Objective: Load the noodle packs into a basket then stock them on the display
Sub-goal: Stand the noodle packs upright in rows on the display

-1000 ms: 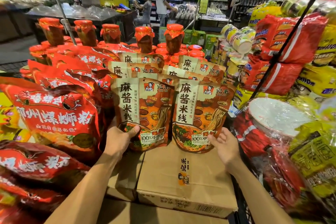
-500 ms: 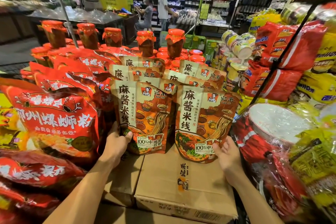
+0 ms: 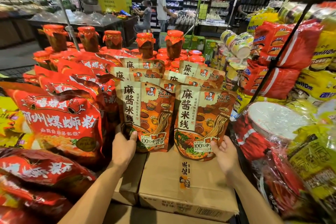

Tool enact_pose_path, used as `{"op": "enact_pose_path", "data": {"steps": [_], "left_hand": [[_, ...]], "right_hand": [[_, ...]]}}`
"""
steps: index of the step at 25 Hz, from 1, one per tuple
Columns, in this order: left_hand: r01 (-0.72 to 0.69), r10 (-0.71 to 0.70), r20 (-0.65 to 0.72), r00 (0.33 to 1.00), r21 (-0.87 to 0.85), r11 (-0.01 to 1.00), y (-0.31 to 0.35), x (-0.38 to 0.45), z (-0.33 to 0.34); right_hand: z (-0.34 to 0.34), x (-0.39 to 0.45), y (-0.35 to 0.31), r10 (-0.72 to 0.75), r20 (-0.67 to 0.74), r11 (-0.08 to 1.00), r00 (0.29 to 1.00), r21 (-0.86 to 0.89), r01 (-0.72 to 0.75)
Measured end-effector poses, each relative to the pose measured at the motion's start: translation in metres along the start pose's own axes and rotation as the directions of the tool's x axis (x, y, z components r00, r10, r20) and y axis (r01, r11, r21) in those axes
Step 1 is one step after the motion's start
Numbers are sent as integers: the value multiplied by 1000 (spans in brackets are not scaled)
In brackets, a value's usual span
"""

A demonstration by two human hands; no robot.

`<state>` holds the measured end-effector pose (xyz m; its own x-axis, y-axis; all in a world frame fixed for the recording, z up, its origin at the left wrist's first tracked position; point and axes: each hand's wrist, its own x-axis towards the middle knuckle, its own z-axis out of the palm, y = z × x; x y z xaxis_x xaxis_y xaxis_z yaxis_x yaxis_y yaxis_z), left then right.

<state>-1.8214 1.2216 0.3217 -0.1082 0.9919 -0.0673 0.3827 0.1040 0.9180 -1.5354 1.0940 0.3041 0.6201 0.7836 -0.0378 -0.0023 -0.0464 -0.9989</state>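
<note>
On top of the cardboard carton (image 3: 174, 174) at the middle of the display, I have two rows of brown noodle packs standing upright, one file behind the left front pack (image 3: 151, 114) and one behind the right front pack (image 3: 203, 120). My left hand (image 3: 122, 148) grips the lower left corner of the left front pack, thumb across its face and fingers hidden behind it. My right hand (image 3: 222, 152) is at the lower right corner of the right front pack, thumb on the printed face, fingers tucked round the edge; I read that as a light pinch.

No basket shows from the head camera, so I judge the loading part done and the stocking step in hand: I am squaring up the front packs of each row. Both lean back slightly against the packs behind them, and the right one sits a little lower and nearer me than the left.

Next I would nudge the two fronts level and flush, edges touching, then let go gently so neither pouch slumps forward off the carton. Red snail-noodle bags (image 3: 61, 120) crowd the left side and wrapped bowl packs (image 3: 272, 120) the right, so my hands must pull straight back.
</note>
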Motion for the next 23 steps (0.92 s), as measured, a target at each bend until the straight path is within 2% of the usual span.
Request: {"op": "enact_pose_path", "data": {"steps": [4,7,9,11,14,17,20,23], "left_hand": [[70,-68,-15,998,280,957,12,-17,-1],[-1,-30,56,998,498,867,22,-35,-4],[-96,23,122,992,640,763,32,-48,-11],[-218,123,181,976,750,624,45,-59,-22],[-352,281,237,930,797,491,73,-78,-44],[-404,329,284,900,827,391,102,-102,-71],[-430,318,326,891,829,357,126,-131,-100],[-427,327,323,888,842,329,144,-162,-139]], "right_hand": [[4,-11,-13,20,-54,999,998,-47,-22],[4,-22,-25,-17,-112,973,994,-231,-9],[3,-31,-39,-58,-152,888,987,-460,-18],[2,-41,-56,-95,-157,736,983,-676,-37],[6,-63,-96,-128,-73,578,989,-816,14],[10,-89,-133,-155,23,429,988,-899,88],[16,-119,-165,-153,95,356,984,-923,145],[19,-162,-198,-213,176,322,961,-916,239]]}}
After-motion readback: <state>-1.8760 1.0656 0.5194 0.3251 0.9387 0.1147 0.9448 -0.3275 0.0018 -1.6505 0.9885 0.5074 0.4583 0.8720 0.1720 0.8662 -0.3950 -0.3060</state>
